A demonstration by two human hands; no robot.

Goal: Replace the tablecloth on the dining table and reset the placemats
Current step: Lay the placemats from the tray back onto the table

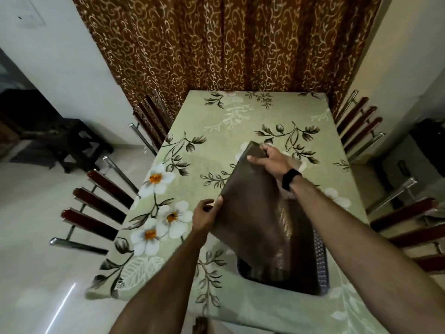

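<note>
**Lifting the top placemat off the stack**

I had both hands on one dark placemat [252,201], raised at a slant over the table [192,109]. My right hand [269,160] pinched its far corner, thumb on top and fingers curled beneath; my left hand [204,213] held the near-left edge, fingers curled around it. The mat's lower end hung down onto the stack of placemats [322,268] lying near the table's front edge, on the right side. The green floral tablecloth [168,189] was already spread flat across the table, so I judged the cloth part done and the mats the job in hand.

To do this step well, I judged I should keep each grip firm at its corner, lift until the hanging end cleared the stack, so the mats beneath stayed put, then carry it level to a seat by one of the chairs [101,206] and lay it square to the table's edge without rucking the cloth.

I could read no brand, label or writing anywhere; the black wristband [291,178] showed no legible face.
</note>
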